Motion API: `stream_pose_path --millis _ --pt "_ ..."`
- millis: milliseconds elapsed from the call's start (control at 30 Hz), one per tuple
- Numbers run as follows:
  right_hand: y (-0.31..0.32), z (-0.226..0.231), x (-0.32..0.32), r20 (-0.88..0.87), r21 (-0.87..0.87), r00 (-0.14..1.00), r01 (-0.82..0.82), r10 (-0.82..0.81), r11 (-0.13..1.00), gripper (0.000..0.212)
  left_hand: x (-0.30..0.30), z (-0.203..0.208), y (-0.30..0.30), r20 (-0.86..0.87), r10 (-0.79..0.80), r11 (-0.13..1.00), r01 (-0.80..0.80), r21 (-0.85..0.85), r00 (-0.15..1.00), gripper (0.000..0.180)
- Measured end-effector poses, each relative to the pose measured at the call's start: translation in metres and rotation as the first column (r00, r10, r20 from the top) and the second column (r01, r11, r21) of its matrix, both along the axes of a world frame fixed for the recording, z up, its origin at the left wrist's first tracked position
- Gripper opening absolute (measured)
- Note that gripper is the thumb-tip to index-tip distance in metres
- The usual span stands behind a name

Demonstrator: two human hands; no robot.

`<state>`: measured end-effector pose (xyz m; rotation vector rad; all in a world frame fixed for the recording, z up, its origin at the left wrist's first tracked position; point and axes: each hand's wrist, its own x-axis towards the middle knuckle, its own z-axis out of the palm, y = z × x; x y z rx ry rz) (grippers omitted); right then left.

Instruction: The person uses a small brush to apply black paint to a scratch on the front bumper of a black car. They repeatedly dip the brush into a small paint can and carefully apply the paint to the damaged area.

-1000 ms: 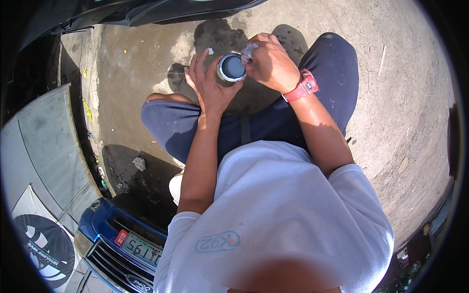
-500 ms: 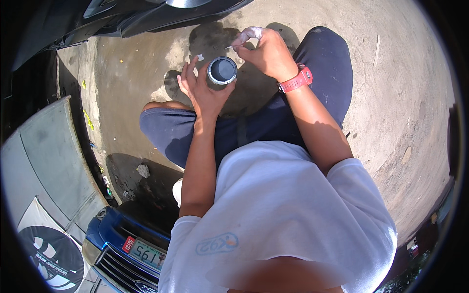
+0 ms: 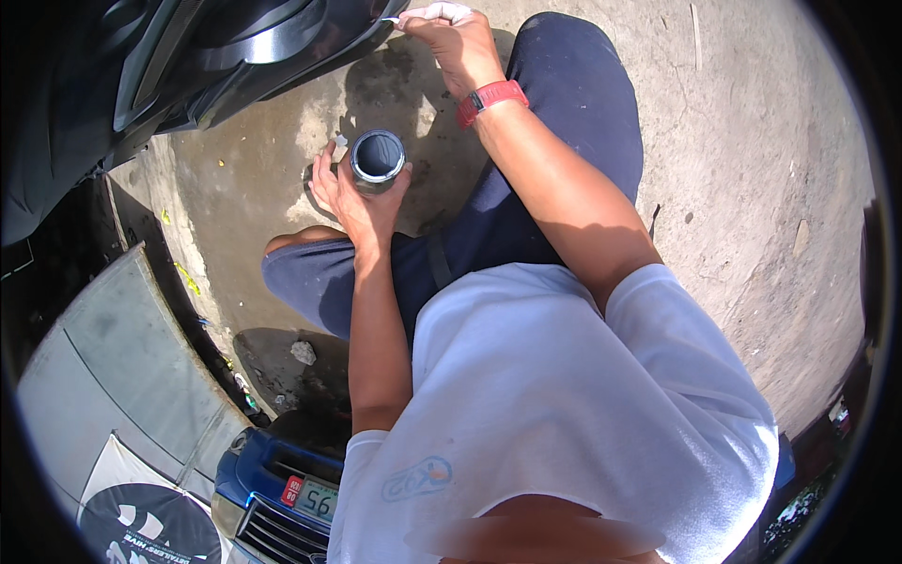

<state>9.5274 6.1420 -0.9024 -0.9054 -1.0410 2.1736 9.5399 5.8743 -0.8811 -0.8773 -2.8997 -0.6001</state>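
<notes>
My left hand is wrapped round a round, open-topped can with a pale metallic rim and a dark inside. It holds the can upright above the ground, in front of my crossed legs. Up and to the right, my right hand pinches a thin whitish sliver between thumb and fingers, too small to make out its kind. White residue coats some of those fingers. The sliver's tip is at the lower edge of a dark car bumper; whether it touches cannot be told.
Stained concrete lies around me. A blue car stands behind me to the left, beside a grey panel and a black and white banner. A pale stone and yellow scraps lie at the left.
My right hand has moved up and left with the sliver, from near the can to the bumper's edge. The view has shifted, showing more of the dark car. My left hand still holds the can.
</notes>
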Motion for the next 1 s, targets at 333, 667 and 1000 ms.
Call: stream_pose_path --millis 333,667,1000 --pt "-0.0004 -0.0090 -0.0090 -0.039 0.014 0.999 0.018 -0.018 1.000 0.011 -0.0008 -0.0019 -0.0039 0.003 -0.004 0.997 0.004 -0.079 1.000 0.087" --pt "0.0005 -0.0041 -0.0057 -0.006 0.008 1.000 -0.026 0.026 1.000 0.011 -0.0014 -0.0062 -0.0039 -0.015 0.001 1.000 -0.001 -0.023 1.000 0.085" --pt "-0.0004 -0.0050 -0.0057 0.001 0.028 1.000 -0.011 0.011 1.000 0.012 -0.0012 -0.0041 -0.0034 -0.002 0.011 0.997 -0.011 -0.074 1.000 0.086"
